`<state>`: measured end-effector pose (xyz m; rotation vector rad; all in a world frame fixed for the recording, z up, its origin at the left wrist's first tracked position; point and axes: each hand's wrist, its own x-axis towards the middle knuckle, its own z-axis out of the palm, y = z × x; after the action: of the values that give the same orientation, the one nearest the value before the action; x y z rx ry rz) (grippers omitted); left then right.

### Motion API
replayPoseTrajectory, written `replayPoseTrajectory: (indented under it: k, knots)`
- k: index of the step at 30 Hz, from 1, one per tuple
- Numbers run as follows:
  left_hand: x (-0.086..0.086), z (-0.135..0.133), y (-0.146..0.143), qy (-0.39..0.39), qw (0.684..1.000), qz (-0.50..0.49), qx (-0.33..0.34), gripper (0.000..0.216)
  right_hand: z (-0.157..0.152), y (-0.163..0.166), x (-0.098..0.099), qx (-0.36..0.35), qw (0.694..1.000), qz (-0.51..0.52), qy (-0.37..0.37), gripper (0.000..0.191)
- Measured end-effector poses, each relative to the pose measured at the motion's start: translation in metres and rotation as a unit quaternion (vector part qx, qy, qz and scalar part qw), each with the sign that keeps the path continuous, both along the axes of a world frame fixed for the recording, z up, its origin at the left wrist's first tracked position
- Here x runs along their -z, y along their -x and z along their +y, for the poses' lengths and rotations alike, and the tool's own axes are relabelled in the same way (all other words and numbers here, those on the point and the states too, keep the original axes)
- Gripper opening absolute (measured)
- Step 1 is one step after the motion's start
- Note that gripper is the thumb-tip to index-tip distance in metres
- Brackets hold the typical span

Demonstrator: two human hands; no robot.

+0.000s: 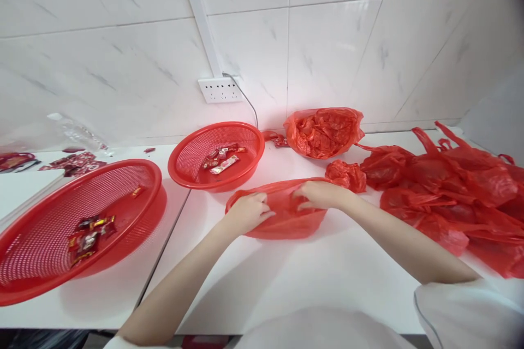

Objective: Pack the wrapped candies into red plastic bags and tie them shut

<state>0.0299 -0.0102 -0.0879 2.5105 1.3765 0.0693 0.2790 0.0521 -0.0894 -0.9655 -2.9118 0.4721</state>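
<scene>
A thin red plastic bag [286, 223] lies spread on the white table in front of me, its mouth held wide. My left hand [250, 211] grips the bag's left rim with curled fingers. On the far right side of the mouth, my right hand [317, 195] has its bent fingers closed on the bag's edge. Just beyond my left hand stands a red mesh basket [180, 155] with a few wrapped candies [224, 164] in it. A crumpled red bag [347, 175] rests close behind my right hand.
A larger red basket [135, 234] with candies stands left. Several filled red bags [446, 185] are heaped right. An open bag of crumpled red plastic [323, 133] sits against the wall. A clear bottle [82, 133] lies back left. A power strip [220, 90] hangs on the wall.
</scene>
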Motion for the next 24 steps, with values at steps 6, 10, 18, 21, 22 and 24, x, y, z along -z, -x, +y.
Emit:
replayPoseTrajectory:
  k: [6,10,18,21,22,24]
  knots:
    - [0.020,0.005,0.003,-0.067,0.997,0.014,0.018,0.072,-0.013,0.015,0.017,-0.109,0.988,0.038,-0.105,0.045]
    - [0.039,0.012,0.020,0.032,0.998,-0.059,-0.016,0.102,-0.002,0.004,0.049,-0.035,0.998,0.043,-0.004,0.102]
    - [0.060,0.028,0.047,0.116,0.941,-0.304,-0.096,0.078,0.012,-0.013,0.081,-0.005,0.996,0.088,0.013,0.086]
    - [0.058,0.032,0.044,0.103,0.875,-0.439,-0.177,0.049,0.008,-0.010,0.082,0.027,0.989,0.121,-0.081,0.051]
    - [0.056,0.033,0.041,0.102,0.833,-0.491,-0.234,0.050,0.007,-0.008,0.080,0.042,0.984,0.128,-0.116,0.043]
    - [0.048,0.033,0.036,0.142,0.723,-0.572,-0.361,0.065,0.001,0.002,0.073,0.053,0.976,0.138,-0.162,0.038]
